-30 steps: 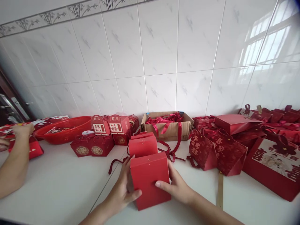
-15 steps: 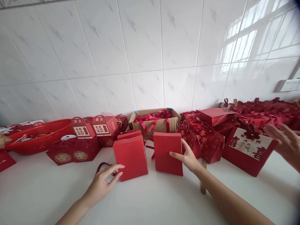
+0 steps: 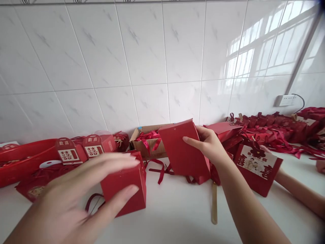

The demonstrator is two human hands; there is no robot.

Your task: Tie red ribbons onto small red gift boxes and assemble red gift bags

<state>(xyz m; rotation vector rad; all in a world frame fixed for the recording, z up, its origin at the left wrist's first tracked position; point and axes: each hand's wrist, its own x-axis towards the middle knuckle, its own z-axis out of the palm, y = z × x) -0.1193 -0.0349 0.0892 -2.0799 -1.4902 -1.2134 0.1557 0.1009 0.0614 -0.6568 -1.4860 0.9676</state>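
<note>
My right hand [image 3: 209, 144] grips a plain red gift box [image 3: 181, 149] by its right edge, thumb across the front face. The box is tilted and raised over the table. My left hand [image 3: 83, 193], slightly blurred and close to the camera, is open, thumb and fingers apart. Behind its fingertips stands a second red gift box [image 3: 135, 200], upright on the table; whether the fingers touch it I cannot tell. Dark red ribbon [image 3: 157, 169] lies between the two boxes. Below my right wrist, a flat wooden stick [image 3: 214, 205] rests on the white table [image 3: 175, 217].
A cardboard box [image 3: 146, 149] of red ribbons stands against the tiled wall. Another person's arm [image 3: 297, 186] reaches behind a red box with a picture label [image 3: 255, 164]. Several red boxes with white labels [image 3: 93, 149] and a red basin [image 3: 38, 152] are at left.
My right hand has lifted and tilted its box. My left hand has come nearer the camera, fingers spread wider. The other person's hand has moved behind the picture-label box. The view has shifted right.
</note>
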